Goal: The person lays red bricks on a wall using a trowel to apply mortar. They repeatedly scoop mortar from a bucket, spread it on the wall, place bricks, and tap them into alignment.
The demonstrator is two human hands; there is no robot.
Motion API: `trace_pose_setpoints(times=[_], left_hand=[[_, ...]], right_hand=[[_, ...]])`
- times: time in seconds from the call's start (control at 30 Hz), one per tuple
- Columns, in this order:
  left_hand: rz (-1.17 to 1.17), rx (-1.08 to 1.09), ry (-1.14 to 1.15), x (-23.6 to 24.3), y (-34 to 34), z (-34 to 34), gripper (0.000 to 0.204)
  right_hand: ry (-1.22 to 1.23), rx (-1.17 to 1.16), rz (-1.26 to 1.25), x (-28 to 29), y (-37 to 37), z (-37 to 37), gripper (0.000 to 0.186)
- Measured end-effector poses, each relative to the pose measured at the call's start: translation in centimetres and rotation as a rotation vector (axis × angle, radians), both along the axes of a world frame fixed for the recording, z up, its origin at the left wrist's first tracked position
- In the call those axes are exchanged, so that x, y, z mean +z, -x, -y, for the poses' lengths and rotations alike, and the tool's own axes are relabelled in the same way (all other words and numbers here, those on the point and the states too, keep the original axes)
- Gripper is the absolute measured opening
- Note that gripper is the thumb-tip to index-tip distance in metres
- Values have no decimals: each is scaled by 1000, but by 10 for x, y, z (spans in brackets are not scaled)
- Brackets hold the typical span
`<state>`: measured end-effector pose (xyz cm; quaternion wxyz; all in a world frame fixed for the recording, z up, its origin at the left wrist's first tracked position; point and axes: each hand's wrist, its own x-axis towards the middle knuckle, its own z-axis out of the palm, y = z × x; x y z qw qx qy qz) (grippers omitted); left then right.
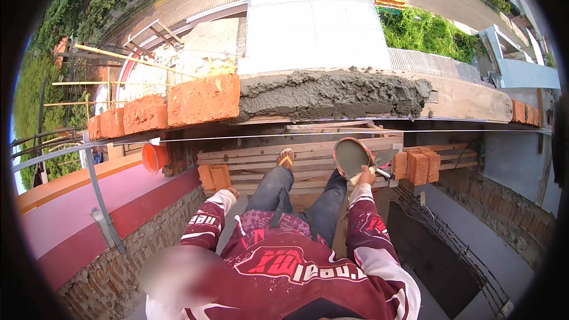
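My right hand (365, 176) is closed round the pale handle of a trowel (385, 157), its grey blade pointing away to the right. Right beside it stands a round bucket (336, 153) with an orange rim, filled with wet grey mortar. My left hand (233, 192) is low at the left, close to a small stack of orange bricks (213, 176); its fingers are too small and partly hidden to read. Ahead, a thick bed of mortar (332, 95) lies along the wall top, meeting a row of laid bricks (203, 99) at its left end.
A taut white string (267, 136) crosses in front of the wall. Wooden planks (261, 169) form the platform under my feet. More bricks (418, 166) are stacked at the right, and an orange bucket (155, 157) hangs at the left. Rebar (456, 243) runs along the lower right.
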<state>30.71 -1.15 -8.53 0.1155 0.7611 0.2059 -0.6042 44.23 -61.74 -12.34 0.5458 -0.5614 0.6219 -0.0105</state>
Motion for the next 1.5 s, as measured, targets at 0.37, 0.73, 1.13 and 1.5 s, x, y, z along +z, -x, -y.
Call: trace_pose_setpoints(times=[0.37,0.73,1.13,1.5], left_hand=[[-22,465,117,150,-34,278,115],[161,372,110,147,-106,276,52],[190,140,158,120,-130,203,35],[189,215,136,96,-106,231,26]], right_hand=[[-60,43,-172,-23,-15,63,53],[-59,-204,-205,-40,8,111,53],[-21,-454,-231,-127,69,147,52],[165,-581,-155,-148,93,84,23]])
